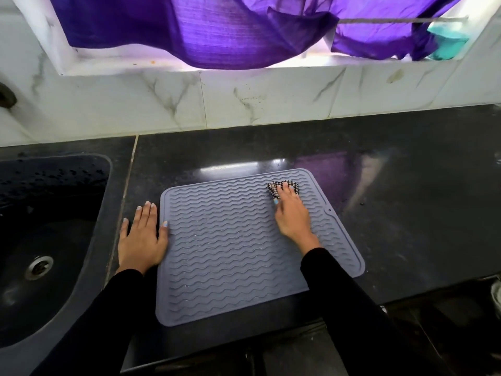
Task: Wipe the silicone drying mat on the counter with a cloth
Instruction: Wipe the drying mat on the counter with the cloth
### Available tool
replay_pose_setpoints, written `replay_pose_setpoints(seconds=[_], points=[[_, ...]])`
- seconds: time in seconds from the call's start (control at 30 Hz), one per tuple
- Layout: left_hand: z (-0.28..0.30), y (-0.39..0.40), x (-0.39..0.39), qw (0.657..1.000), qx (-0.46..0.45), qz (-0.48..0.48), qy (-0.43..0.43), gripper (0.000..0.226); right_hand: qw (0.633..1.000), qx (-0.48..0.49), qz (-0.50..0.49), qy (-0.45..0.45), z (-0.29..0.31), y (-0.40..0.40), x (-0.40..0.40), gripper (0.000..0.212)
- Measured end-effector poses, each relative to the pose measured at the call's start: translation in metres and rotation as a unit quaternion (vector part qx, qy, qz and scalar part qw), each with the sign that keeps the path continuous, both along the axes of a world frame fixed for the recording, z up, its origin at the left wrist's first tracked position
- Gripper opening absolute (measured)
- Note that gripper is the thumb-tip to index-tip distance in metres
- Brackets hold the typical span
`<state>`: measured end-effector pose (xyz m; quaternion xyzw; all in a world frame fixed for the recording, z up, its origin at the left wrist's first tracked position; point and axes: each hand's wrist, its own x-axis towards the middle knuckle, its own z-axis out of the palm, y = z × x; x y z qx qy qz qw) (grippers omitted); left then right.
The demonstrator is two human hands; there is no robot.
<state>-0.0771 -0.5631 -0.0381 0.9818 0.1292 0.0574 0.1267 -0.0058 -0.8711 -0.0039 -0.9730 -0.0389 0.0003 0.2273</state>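
A grey silicone drying mat [230, 245] with wavy ridges lies flat on the black counter [406, 213], its near edge at the counter's front. My right hand [291, 215] presses a small black-and-white checked cloth [283, 187] onto the mat's far right corner, with the cloth mostly under my fingers. Flat on the counter at the mat's left edge rests my left hand [142, 237], fingers spread and thumb touching the mat's rim. Water droplets glint on the mat's middle.
A dark sink [40, 240] with a metal drain is set into the counter at the left. A marble-tiled wall [244, 101] rises behind, with a purple curtain [189, 28] hanging over a window ledge. Bare counter stretches to the right of the mat.
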Motion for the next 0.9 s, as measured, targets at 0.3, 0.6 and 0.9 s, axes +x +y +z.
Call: replay_pose_setpoints(seconds=[0.3,0.6,0.9], points=[[-0.002,0.004,0.002,1.000,0.004,-0.004,-0.006,0.078,0.788,0.540,-0.288,0.061,0.051,-0.015,0.011,0.033],[-0.006,0.004,0.001,1.000,-0.001,0.004,-0.008,0.080,0.990,-0.136,-0.046,0.005,0.000,0.048,-0.045,0.057],[-0.003,0.003,0.001,1.000,0.002,0.006,0.002,0.076,0.993,0.089,-0.070,-0.031,0.002,0.023,-0.039,0.049]])
